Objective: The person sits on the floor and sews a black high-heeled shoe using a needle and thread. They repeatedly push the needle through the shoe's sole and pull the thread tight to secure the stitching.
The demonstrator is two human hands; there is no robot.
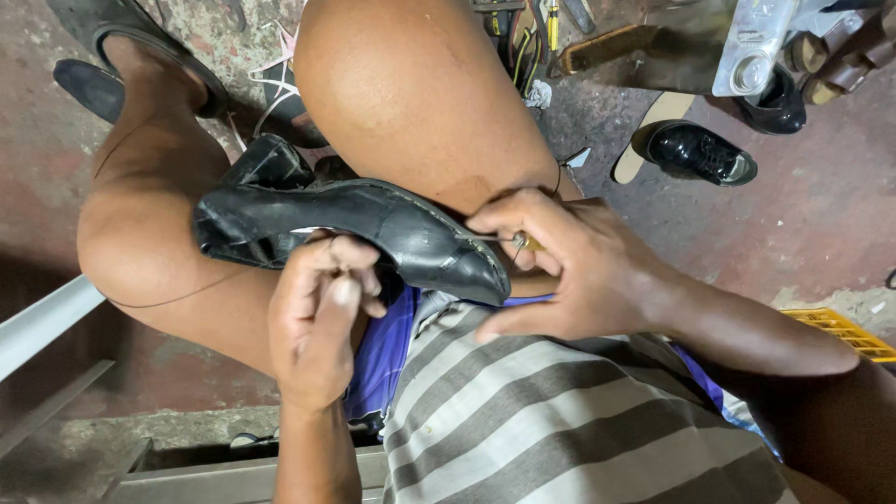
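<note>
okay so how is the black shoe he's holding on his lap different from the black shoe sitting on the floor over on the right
The held shoe looks dull, scuffed and creased; the floor shoe is glossy. The held shoe lies on its side across the lap, gripped by the left hand while the right hand presses a yellow-handled tool at its toe; the floor shoe stands upright, untouched, opening upward. Both are black dress shoes.

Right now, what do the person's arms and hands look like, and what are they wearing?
Both arms are bare, with no sleeves reaching the forearms. The left hand and right hand wear no gloves, and no rings or watch show. The fingernails are short. Below them is a grey and white striped shirt.
</note>
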